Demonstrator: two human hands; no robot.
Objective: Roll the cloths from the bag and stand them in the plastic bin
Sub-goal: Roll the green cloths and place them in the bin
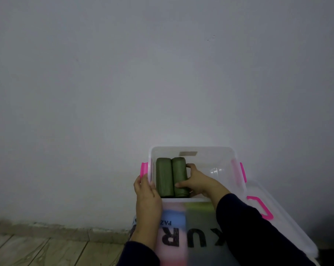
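A clear plastic bin (216, 153) with pink side latches stands against the wall. Two dark green rolled cloths sit side by side at its left end: the left roll (163, 178) and the right roll (178, 176). My right hand (197, 181) reaches into the bin and is wrapped around the right roll, thumb on its near end. My left hand (146, 196) grips the bin's left wall near the front corner. In front of the bin lies a printed bag (181, 239) with large black letters, partly covered by my dark sleeves.
The bin's clear lid (283, 217) with a pink handle lies to the right of the bin, tilted. A grey wall rises behind it. Wooden floorboards (37, 250) and a stone skirting fill the lower left. The bin's right half holds nothing.
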